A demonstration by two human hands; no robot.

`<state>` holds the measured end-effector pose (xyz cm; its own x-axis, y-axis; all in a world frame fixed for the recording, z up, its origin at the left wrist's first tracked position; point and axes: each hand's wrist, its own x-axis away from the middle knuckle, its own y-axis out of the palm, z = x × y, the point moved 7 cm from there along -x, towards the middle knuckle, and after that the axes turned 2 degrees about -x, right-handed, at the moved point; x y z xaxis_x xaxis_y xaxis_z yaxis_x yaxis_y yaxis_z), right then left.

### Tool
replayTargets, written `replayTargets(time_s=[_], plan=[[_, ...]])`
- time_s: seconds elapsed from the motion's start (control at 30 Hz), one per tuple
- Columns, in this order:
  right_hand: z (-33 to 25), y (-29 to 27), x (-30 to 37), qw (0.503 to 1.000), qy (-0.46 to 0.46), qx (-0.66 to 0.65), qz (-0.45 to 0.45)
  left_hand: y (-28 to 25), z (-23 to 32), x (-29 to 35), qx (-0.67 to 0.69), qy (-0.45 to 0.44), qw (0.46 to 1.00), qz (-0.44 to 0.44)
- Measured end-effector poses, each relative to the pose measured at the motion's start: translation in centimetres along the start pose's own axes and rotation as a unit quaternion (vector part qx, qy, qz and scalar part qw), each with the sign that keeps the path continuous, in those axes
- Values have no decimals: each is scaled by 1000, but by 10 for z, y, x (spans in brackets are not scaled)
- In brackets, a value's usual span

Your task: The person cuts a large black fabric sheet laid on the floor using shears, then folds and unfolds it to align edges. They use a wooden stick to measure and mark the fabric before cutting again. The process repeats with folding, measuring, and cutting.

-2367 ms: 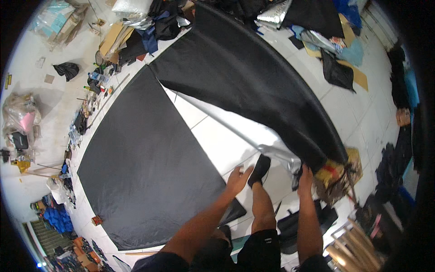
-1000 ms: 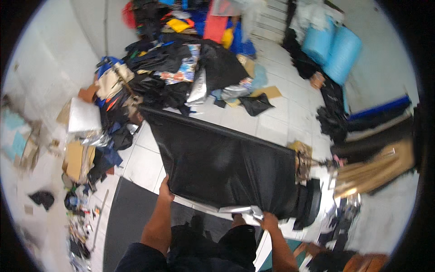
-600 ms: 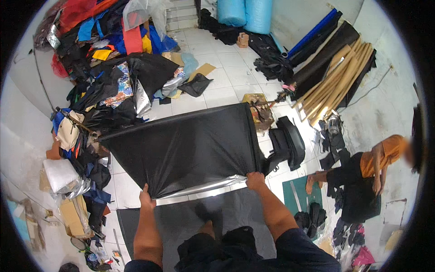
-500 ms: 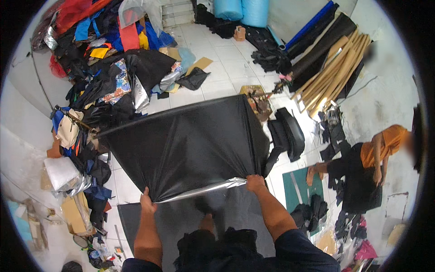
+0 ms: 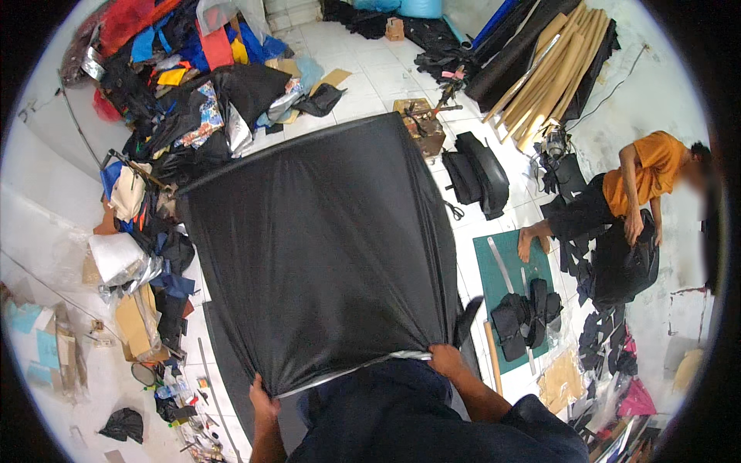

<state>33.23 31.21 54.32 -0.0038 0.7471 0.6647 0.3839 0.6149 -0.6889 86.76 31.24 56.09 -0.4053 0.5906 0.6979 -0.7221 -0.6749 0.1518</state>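
A wide sheet of black fabric (image 5: pixel 332 247) with a silvery underside stretches away from me over the floor. My left hand (image 5: pixel 264 397) is closed on its near left corner. At the near right corner, my right hand (image 5: pixel 444 359) grips the same edge. Folds fan out from both grips, and a silver strip shows along the edge between them. The sheet's far edge looks rolled or folded near the heap of scraps. Below it, part of a dark grey sheet (image 5: pixel 224 347) shows at the left.
Scrap fabric (image 5: pixel 255 85) is heaped at far left. Right of the sheet lie scissors (image 5: pixel 455 210), a black padded piece (image 5: pixel 482 174) and a green cutting mat (image 5: pixel 494 270). Cardboard tubes (image 5: pixel 556 77) lean at far right. A person in an orange shirt (image 5: pixel 652 166) handles black material at right.
Both my hands have drawn the fabric's near edge toward my body. More of the sheet is spread out and covers much of the grey sheet. The person at right has straightened somewhat.
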Motion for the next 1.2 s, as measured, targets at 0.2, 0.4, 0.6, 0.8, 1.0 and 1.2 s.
replayTargets(time_s=[0.2, 0.4, 0.6, 0.8, 1.0, 1.2], plan=[[-15, 7, 44, 994, -50, -4, 95, -18, 35, 5, 16, 63, 998, -3], [-10, 23, 43, 986, -37, 23, 164, -21, 42, 19, -5, 94, 995, 19], [-20, 11, 51, 980, -4, 60, 192, 3, 63, 37, 2, 120, 989, -86], [-64, -15, 91, 963, -17, 89, 254, -46, 53, 15, 13, 151, 978, -144], [-11, 131, 176, 966, -31, 58, 248, -155, -27, 101, 37, 111, 985, -124], [-2, 197, 270, 969, -5, 71, 237, -215, -41, 200, -18, 72, 989, -131]])
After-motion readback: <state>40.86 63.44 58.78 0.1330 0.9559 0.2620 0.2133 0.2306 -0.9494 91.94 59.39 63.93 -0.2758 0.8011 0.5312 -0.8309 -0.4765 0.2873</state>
